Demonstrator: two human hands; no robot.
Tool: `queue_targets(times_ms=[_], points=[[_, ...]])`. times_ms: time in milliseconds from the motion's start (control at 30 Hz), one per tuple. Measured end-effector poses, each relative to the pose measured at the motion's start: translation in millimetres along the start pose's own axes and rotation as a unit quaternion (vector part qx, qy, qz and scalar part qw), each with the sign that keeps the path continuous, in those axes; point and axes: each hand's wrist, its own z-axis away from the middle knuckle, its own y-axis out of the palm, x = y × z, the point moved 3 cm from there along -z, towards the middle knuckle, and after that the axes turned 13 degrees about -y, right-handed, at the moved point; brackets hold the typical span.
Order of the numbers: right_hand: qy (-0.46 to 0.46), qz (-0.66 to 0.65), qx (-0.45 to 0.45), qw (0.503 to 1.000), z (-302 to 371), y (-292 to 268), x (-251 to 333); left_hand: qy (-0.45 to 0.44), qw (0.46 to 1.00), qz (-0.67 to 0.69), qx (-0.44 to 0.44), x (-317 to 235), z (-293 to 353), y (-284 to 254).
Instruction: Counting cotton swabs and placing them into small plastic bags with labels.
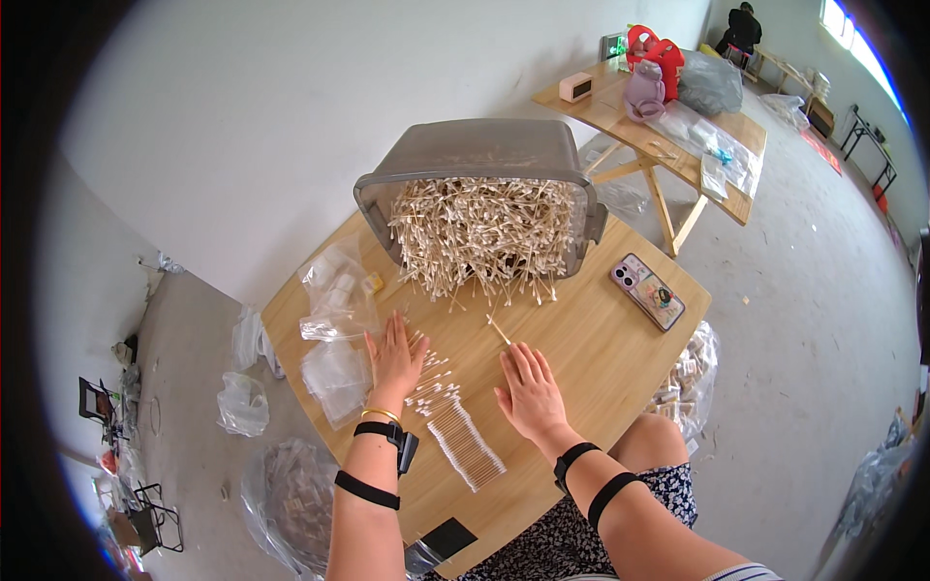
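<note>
A grey plastic bin (465, 145) lies tipped on its side on the wooden table, its mouth toward me. Cotton swabs (484, 228) fill it in a jumbled heap and spill over the lip. My left hand (394, 356) rests with fingers stretched, beside loose swabs (436, 383) and clear plastic bags (336, 378). Below it, swabs lie side by side in a neat row (467, 447). My right hand (533, 395) is flat with fingers extended, its fingertips at the near end of a single swab (498, 329). Neither hand appears to grip anything.
A phone (647, 292) lies at the table's right. Bags of small packs stand on the floor at both sides (690, 378). Behind is a second table (591, 107) with a purple bottle (644, 92) and red bag (664, 63). Someone in dark clothes sits far back.
</note>
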Motion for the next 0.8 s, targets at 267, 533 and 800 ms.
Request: queue_targets(times_ms=[267,533,800], points=[[0.008,-0.002,0.004,1.000,2.1,0.3,-5.4,0.078,0.997,0.010,-0.024,-0.4,41.3,-4.3],[0.002,-0.001,0.006,1.000,0.2,0.0,-0.2,-0.015,0.999,-0.018,0.022,-5.1,13.4,10.5],[0.005,-0.007,0.013,1.000,0.5,-1.3,-1.7,0.021,0.997,-0.060,0.039,-4.1,22.2,3.8]])
